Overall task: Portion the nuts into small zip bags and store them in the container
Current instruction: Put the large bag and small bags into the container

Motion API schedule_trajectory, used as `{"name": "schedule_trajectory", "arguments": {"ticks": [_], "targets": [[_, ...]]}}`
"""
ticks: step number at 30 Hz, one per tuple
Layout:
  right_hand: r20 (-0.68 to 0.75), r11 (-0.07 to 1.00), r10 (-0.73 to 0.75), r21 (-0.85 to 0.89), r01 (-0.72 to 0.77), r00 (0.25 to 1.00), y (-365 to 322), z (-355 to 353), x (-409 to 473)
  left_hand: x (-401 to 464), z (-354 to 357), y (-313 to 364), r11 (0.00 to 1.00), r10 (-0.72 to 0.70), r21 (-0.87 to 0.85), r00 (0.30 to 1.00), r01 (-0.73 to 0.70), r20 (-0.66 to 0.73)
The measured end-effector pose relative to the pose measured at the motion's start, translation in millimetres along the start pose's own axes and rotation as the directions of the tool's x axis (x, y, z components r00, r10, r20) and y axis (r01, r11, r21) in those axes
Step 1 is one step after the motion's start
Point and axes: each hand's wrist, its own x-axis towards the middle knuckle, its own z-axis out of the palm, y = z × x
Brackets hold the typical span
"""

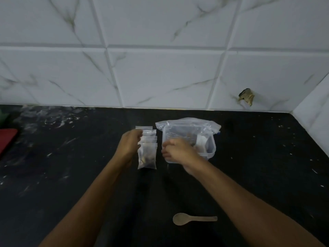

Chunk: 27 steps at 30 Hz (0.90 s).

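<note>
Several small zip bags [147, 154] filled with dark nuts lie in an overlapping row on the black counter. My left hand [129, 145] reaches onto the left side of that row, its fingertips on the upper bags. A clear plastic container [210, 148] stands to the right of the row, with a small bag [201, 142] inside it. My right hand [176, 150] hangs over the container's near left corner with curled fingers; whether it holds anything I cannot tell. A large clear zip bag [187, 123] lies behind and under the container.
A wooden spoon [194, 218] lies on the counter near me. A red object [7, 141] sits at the far left edge. The marble-tiled wall [160, 68] rises behind the counter, with a corner at the right.
</note>
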Motion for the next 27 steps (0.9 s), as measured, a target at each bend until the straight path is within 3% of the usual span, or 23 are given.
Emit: {"name": "schedule_trajectory", "arguments": {"ticks": [2, 5, 9, 17, 21, 24, 27], "targets": [[0.078, 0.992, 0.117, 0.042, -0.12, 0.99, 13, 28, 12, -2, -10, -19, 0.997, -0.073, 0.03, 0.996, 0.075, -0.052], [0.068, 0.966, 0.246, 0.058, -0.25, 0.967, 30, 58, 30, -11, -13, -40, 0.972, -0.227, -0.078, 0.972, 0.221, -0.066], [-0.067, 0.963, 0.256, 0.103, -0.249, 0.964, 38, 80, 45, -22, 0, -52, 0.93, -0.322, -0.174, 0.946, 0.323, 0.036], [-0.118, 0.922, 0.306, 0.285, -0.263, 0.945, 35, 97, 44, -25, 2, -58, 0.914, -0.352, -0.215, 0.936, 0.345, 0.007], [-0.015, 0.917, 0.271, 0.308, -0.254, 0.962, 31, 99, 33, -34, -4, -66, 0.954, -0.262, -0.164, 0.964, 0.251, -0.046], [0.051, 0.935, 0.206, 0.284, -0.212, 0.977, 17, 89, 17, -36, -6, -70, 0.997, -0.08, -0.014, 0.994, 0.079, -0.07], [0.052, 0.959, 0.088, 0.267, -0.099, 0.995, -3, 67, -2, -37, -2, -56, 0.992, 0.118, 0.047, 0.993, -0.118, 0.012]]}}
